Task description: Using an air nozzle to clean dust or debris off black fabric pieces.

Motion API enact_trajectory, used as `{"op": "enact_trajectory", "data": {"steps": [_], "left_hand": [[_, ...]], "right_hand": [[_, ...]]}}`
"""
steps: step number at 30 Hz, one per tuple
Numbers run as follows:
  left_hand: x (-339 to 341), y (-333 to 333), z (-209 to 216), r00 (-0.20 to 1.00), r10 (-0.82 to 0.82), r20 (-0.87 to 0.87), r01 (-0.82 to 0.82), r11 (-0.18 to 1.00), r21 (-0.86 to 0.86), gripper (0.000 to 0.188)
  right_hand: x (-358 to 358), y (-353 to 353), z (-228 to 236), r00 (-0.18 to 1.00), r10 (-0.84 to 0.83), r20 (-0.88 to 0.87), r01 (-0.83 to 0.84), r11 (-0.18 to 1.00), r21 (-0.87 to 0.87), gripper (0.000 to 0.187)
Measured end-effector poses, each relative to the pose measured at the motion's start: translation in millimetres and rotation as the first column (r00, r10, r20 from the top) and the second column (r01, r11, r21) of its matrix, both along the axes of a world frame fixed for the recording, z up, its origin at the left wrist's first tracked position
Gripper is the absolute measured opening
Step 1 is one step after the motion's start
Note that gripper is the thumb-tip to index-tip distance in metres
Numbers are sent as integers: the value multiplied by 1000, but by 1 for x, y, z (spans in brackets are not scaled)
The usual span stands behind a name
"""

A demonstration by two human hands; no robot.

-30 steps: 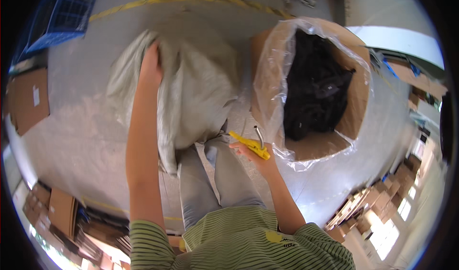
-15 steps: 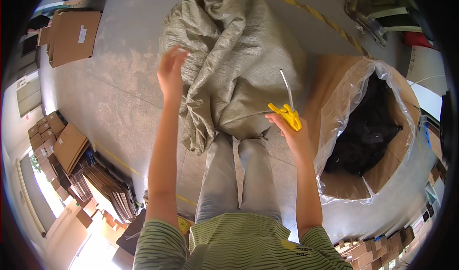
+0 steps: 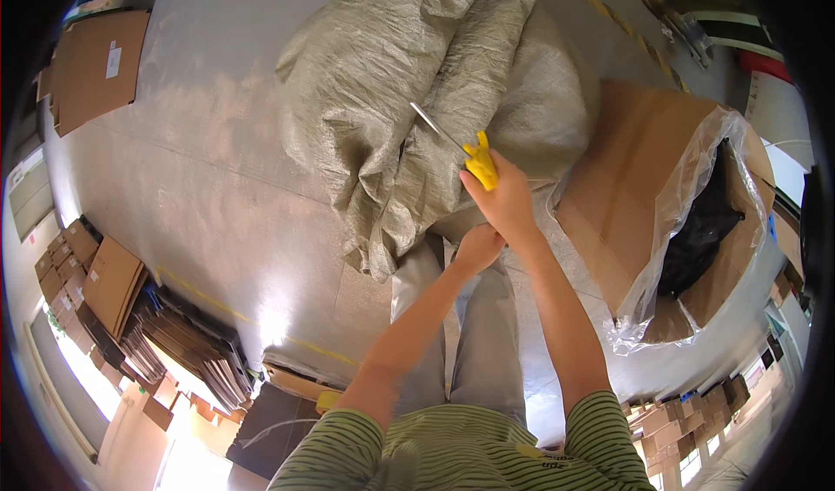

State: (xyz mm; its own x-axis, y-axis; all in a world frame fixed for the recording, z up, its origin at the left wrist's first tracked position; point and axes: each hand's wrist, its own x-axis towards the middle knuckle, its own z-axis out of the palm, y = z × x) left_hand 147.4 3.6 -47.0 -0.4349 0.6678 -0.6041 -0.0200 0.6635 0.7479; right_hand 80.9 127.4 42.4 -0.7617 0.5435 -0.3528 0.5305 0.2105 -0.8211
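A large woven sack (image 3: 374,82), greyish-beige and crumpled, lies on the floor in front of my legs. Closed around the yellow handle of a tool (image 3: 481,162) with a thin metal shaft is my right hand (image 3: 511,202). The shaft points up and left over the sack; I cannot make out the tool's exact kind. My left hand (image 3: 478,247) is curled closed just below my right wrist, near the sack's lower edge. Its fingertips are hidden, so whatever it may hold cannot be told.
To the right stands a big cardboard box (image 3: 622,195) lined with clear plastic, with black material (image 3: 700,226) inside. A flat carton (image 3: 100,69) is at the far left. Stacked flattened cardboard (image 3: 187,347) leans at the lower left. Yellow tape (image 3: 617,26) marks the floor.
My left hand has come down and right from beside the sack to below my right wrist. My right hand has moved up and left, the shaft now slanting left. The sack's folds have shifted.
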Motion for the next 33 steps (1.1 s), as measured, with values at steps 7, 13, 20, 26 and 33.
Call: {"op": "enact_trajectory", "data": {"steps": [7, 13, 20, 26, 33], "left_hand": [[-92, -67, -5, 931, 358, 63, -353, 932, -85, 9], [-172, -95, -123, 827, -106, -553, 237, 956, 171, 32], [-356, -167, -111, 431, -484, -761, 83, 862, -501, 42], [-568, -296, -46, 65, -875, -479, 97, 483, -870, 37], [-237, -78, -56, 464, -610, -642, 536, 771, -344, 44]], "right_hand": [[-31, -30, -163, 866, -318, 387, 17, 790, 612, 71], [-25, -40, -243, 888, -222, 403, -54, 819, 571, 51], [92, 45, -146, 934, -289, 212, 95, 769, 632, 48], [186, 112, -169, 896, -429, 117, 288, 760, 582, 52], [116, 88, -211, 938, -342, 57, 294, 873, 389, 43]]}}
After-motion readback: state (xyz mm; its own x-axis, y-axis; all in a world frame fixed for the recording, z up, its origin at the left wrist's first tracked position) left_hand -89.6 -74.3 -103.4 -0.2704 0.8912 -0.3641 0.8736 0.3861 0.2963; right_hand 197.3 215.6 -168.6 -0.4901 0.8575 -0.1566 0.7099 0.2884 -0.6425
